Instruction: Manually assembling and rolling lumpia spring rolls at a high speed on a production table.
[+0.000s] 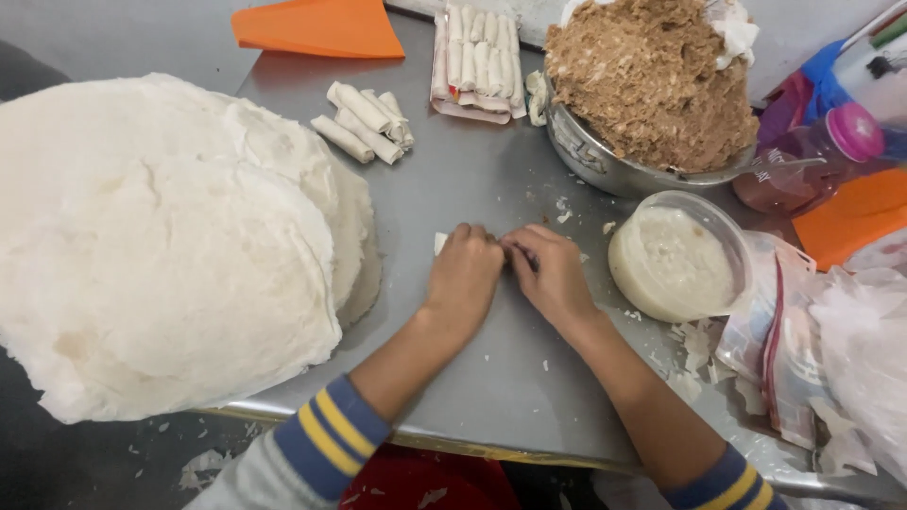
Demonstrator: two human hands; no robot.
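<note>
At table centre, left hand (463, 274) and right hand (551, 274) press curled fingers onto a small wrapper roll (440, 243), mostly hidden, mid-rolling by my judgement. Next comes sealing: paste tub (673, 260) at three o'clock, finished rolls (367, 123) at eleven, filling bowl (605, 156) at one.

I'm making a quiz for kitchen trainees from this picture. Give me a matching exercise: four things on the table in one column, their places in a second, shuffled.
1. stack of round wrappers
2. metal bowl of brown filling
3. tub of white paste
4. loose pile of finished rolls

A. far right
B. beside the right hand
C. far middle
D. left

Pairs: 1-D, 2-A, 3-B, 4-C
</note>
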